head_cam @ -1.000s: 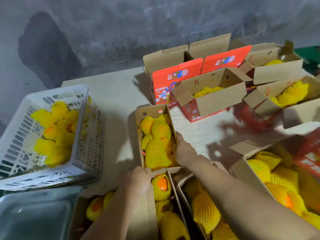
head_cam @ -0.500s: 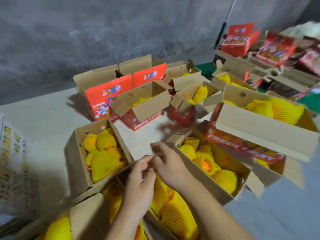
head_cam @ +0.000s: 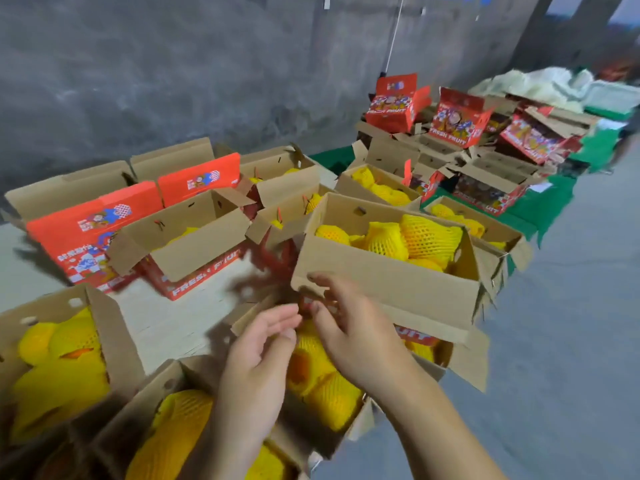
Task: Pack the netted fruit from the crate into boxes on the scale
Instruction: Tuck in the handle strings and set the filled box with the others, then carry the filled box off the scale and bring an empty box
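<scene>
1. My left hand (head_cam: 256, 368) hovers at about 6 o'clock with its fingers straight and loose, holding nothing
2. My right hand (head_cam: 349, 327) sits just beside it, toward 5 o'clock; its fingers are relaxed and slightly spread, reaching at the near flap of the raised box (head_cam: 388, 282), and I judge it grips nothing yet, though motion blur makes the fingertip contact hard to read
3. The netted fruit (head_cam: 405, 237) fills that raised box, which rests stacked across the open boxes under it at roughly 3 o'clock from my hands
4. Directly below my hands another open box (head_cam: 346, 441) shows netted fruit, and at 8 o'clock a further full box (head_cam: 114, 327) sits on the bench (head_cam: 166, 323)
5. Toward 11 o'clock stand several red-printed boxes (head_cam: 93, 230) with flaps up, yellow showing inside some
6. Toward 1 o'clock, on a green cloth (head_cam: 540, 216), more boxes hold fruit, and behind them is a heap of empty printed cartons (head_cam: 457, 123)
7. Neither the crate nor the scale is in view, so I cannot tell how much fruit is left to pack
8. My judgement: the packing is well along, with many boxes filled but all seen with flaps open, and the empty cartons suggest more boxes to fill
</scene>
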A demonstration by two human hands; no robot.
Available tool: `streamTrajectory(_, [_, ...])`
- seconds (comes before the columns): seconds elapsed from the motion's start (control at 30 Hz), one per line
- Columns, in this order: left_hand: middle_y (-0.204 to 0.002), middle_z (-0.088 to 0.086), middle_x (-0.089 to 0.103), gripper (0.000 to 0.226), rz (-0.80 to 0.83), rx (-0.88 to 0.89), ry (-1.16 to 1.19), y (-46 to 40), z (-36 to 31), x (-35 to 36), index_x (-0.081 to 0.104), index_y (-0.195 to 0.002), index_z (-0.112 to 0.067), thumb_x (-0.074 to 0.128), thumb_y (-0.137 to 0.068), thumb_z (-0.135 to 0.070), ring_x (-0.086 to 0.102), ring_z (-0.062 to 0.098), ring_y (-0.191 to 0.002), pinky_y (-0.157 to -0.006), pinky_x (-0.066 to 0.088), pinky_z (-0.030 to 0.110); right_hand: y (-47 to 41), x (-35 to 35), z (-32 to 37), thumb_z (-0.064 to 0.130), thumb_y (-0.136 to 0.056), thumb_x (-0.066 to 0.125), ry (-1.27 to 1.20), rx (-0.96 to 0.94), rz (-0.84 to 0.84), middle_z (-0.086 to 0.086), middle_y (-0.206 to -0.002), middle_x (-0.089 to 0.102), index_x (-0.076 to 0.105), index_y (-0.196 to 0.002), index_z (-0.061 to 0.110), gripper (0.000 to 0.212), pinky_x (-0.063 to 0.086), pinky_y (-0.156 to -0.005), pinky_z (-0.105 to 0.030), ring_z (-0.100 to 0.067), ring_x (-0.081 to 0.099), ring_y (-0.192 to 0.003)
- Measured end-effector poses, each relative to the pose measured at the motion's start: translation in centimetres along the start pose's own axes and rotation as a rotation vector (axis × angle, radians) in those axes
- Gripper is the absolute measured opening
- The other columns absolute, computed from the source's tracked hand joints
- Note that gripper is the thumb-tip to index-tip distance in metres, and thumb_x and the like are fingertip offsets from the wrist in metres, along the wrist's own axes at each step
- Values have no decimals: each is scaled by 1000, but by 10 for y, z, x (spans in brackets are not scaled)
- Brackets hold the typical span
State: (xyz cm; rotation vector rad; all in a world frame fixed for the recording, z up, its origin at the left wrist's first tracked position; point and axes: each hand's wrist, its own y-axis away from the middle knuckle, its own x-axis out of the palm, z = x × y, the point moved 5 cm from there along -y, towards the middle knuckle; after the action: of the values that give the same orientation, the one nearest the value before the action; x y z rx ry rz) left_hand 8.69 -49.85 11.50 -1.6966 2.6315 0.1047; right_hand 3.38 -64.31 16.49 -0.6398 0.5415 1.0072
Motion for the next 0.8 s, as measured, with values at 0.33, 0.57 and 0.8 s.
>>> streamTrajectory(0.33, [-97, -38, 70, 28, -158, 255, -24, -65, -96, 189, 71, -108, -34, 56, -104, -9, 64, -17, -96, -72, 45, -1, -79, -145, -75, 21, -97, 55, 100, -159, 30, 4, -138, 62, 59, -139, 24, 42, 43, -107, -31, -16, 53, -129])
streamTrajectory(0.57, [-103, -23, 70, 21, -166, 273, -370, -114, -86, 226, 68, -109, -40, 54, -100, -27, 65, -4, -101, -77, 50, 17, -117, -156, -133, 25, -103, 49, 130, -136, 184, 1, -131, 61, 56, -132, 24, 29, 42, -104, -37, -20, 52, -124])
streamTrajectory(0.8, [-103, -37, 62, 22, -74, 196, -522, -159, -100, 260, 60, -105, -43, 42, -94, -49, 58, -16, -98, -72, 44, 16, -157, -168, -160, 12, -95, 54, -200, -122, 198, 5, -110, 70, 62, -117, 25, 27, 55, -84, -42, -17, 67, -101])
